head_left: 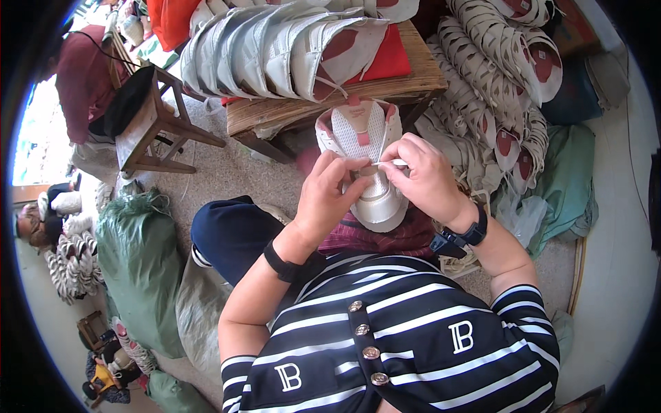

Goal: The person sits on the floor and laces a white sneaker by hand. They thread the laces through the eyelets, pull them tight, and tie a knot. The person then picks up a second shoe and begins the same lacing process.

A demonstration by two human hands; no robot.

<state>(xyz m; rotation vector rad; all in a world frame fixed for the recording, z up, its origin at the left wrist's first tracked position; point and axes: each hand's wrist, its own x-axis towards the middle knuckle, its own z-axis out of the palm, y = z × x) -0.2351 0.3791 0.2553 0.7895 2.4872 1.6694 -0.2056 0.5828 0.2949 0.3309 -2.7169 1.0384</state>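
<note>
White mesh-and-leather shoe upper with pink trim (365,162): lying on the lap, on a dark red cloth (385,237); long axis running straight away from the body, rounded toe pointing toward the chest, open tongue end pointing toward the wooden bench.

White lace (394,163): crossing the throat of the upper, being pinched at mid-length; a loose strand trailing up over the tongue.

Left hand (329,196): closing on the near left side of the upper, thumb and forefinger pressing at the lace row, remaining fingers curling under.

Right hand (427,179): curling shut over the right side, fingertips gripping the lace end; slightly higher and further along the axis than the left. Both hands touching the upper, neither clearly nearer.

Low wooden bench (406,86): standing just beyond the tongue end, bearing a row of finished grey-white uppers (275,48) and red fabric.

Stacked uppers (496,89): piling to the right. Green sack (138,261): resting to the left.
</note>
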